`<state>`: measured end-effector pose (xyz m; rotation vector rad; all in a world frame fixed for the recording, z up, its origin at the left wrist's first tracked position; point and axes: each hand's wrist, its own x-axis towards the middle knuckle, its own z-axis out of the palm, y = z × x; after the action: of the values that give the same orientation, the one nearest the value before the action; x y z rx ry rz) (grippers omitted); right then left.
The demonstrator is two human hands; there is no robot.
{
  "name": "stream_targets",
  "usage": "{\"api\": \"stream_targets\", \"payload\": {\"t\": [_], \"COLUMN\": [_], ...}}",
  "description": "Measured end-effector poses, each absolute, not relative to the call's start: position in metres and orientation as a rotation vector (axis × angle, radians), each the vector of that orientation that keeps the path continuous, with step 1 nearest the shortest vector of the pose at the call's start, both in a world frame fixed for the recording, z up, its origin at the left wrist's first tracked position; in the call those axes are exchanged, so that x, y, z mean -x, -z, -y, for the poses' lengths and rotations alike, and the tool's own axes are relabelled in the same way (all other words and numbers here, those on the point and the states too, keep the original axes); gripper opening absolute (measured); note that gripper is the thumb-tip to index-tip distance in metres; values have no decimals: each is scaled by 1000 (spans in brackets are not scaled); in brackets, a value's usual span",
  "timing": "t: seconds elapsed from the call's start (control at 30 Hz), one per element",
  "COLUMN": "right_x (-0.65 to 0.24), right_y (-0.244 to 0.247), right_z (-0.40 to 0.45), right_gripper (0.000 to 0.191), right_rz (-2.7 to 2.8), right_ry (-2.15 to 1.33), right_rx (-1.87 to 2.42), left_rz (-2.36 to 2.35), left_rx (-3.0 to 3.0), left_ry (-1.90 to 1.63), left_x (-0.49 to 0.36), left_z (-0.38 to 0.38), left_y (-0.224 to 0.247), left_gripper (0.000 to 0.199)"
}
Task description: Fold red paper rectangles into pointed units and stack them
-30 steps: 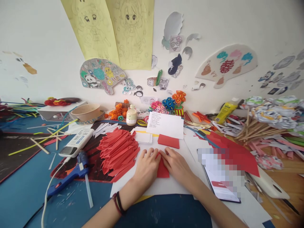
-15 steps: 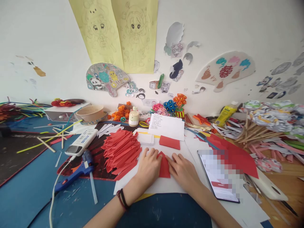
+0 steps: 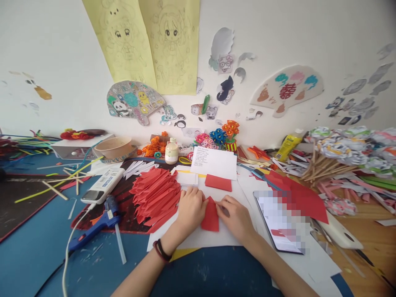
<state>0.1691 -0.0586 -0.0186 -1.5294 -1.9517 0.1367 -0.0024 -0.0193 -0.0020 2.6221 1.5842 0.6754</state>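
A piece of red paper [image 3: 210, 218], its top folded to a point, lies on white sheets in front of me. My left hand [image 3: 190, 209] is curled at its upper left edge, thumb and finger closed on the paper. On the opposite edge my right hand [image 3: 235, 218] pinches the paper between thumb and forefinger. Just beyond the hands rests a small stack of red paper rectangles [image 3: 218, 183]. A heap of folded red paper pieces [image 3: 155, 196] lies to the left of my left hand.
At the left are a blue glue gun [image 3: 100, 227] and a white power strip [image 3: 103, 185]. A tablet [image 3: 272, 222] lies at the right, near large red paper [image 3: 298, 198]. Behind stand a cream bottle [image 3: 171, 152] and a handwritten white card [image 3: 213, 163].
The fingers of both hands have drawn in and curled more at the paper's upper edges. The whole view has shifted slightly, so things appear a little further left.
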Motion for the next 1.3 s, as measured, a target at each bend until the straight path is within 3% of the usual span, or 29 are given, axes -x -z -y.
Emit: {"api": "stream_targets", "payload": {"t": [0.33,0.53,0.67,0.9,1.3], "right_x": [-178,-189,-192,-182,-174], "right_y": [-11,-11,-13,-13,8], "right_z": [37,49,62,47,31], "right_gripper": [37,41,39,30,36], "right_rz": [1660,1319,1457,1717,1697], "right_ry": [-1028,-1231,-1381,-1102,-1206], "right_rx": [1347,1285,1268,1333,1468], "left_rz": [-1224,-1223,-1058,-1074,-1599], "left_rx": [-2164,-1950,-1826,-2005,-2077], "left_ry": [-928,-980,-984,-812,-642], "left_x": [19,32,32,16,9], "left_z": [18,13,11,6,17], "left_y": [-15,-19,-20,-15,-4], "left_gripper": [20,28,27,19,13]}}
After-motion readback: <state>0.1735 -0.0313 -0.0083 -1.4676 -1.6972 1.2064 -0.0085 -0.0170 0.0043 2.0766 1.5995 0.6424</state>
